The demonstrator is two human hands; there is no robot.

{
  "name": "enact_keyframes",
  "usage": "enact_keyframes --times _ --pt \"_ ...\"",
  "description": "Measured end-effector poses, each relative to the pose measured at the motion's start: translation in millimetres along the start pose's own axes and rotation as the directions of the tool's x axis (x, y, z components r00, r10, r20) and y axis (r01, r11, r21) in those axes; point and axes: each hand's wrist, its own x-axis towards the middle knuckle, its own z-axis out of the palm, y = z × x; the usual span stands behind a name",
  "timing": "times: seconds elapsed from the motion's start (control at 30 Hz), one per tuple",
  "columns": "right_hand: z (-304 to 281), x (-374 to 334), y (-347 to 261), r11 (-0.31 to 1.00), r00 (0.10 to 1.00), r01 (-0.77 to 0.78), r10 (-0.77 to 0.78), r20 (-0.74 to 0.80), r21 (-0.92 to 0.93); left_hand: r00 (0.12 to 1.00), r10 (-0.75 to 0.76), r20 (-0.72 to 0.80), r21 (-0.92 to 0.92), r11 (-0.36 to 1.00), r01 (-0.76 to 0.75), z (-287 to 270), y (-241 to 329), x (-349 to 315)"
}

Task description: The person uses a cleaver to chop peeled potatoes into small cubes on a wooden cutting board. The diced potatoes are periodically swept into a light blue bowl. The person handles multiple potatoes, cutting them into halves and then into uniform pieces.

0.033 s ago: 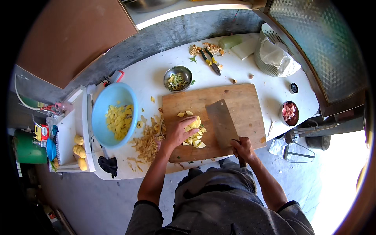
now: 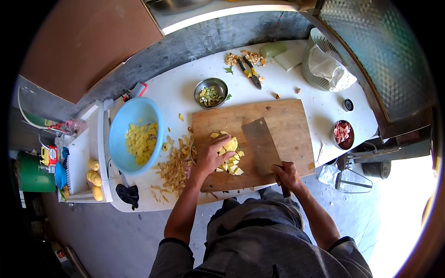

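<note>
- Closest in: right hand (image 2: 286,174) is wrapped tight around the handle of a big cleaver (image 2: 262,146) at the near edge of the wooden cutting board (image 2: 287,125). The wide blade lies across the middle of the board, leaning over, just right of the potato.
- Left hand (image 2: 211,156) sits on the board with fingers curled down over a yellow potato chunk (image 2: 231,145), pressing it in place. Can't really tell how much of it is gripped versus just pinned, since the fingers cover the near side.
- Around that hand is a small heap of cut potato pieces (image 2: 232,164), touching the fingertips and lying between the hand and the blade (too many little bits to count).
- Left of the board, a messy pile of potato peelings (image 2: 176,167) spreads over the white table (image 2: 176,92), right beside the left wrist.
- Further left, one light blue bowl (image 2: 134,134) with sliced potato in it, and beyond it a white tray (image 2: 79,157) with about four whole potatoes (image 2: 94,177).
- A dark cloth (image 2: 127,193) hangs at the near table edge under the bowl.
- Past the board: one small metal bowl (image 2: 211,92) of chopped greens, touching the board's far corner.
- Right side: a small bowl with pink meat (image 2: 343,133).
- Farthest: yellow-handled pliers (image 2: 248,72) among some shells, and a white basket (image 2: 324,65).
</note>
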Motion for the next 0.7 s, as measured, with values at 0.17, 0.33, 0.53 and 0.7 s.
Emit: enact_keyframes --times 0.17,0.33,0.53,0.7 --pt "15.1 16.7 7.3 1.0 0.996 0.002 -0.003 0.087 0.009 0.974 0.09 -0.207 0.366 0.931 -0.008 1.2 -13.3 -5.4" --pt "39.8 22.4 -4.2 0.99 0.988 0.047 -0.027 0.149 -0.133 0.999 0.034 0.005 0.397 0.917 -0.033 2.0 1.8 -5.1" --pt "51.4 24.0 -9.1 0.978 0.983 0.103 -0.072 0.172 -0.183 0.996 -0.081 -0.024 0.145 0.986 0.083 4.0 8.8 -42.5" --pt "50.9 23.1 -12.0 0.975 0.983 0.066 -0.027 0.183 -0.213 0.987 -0.113 -0.116 0.438 0.886 0.153 18.0 47.1 -58.9"
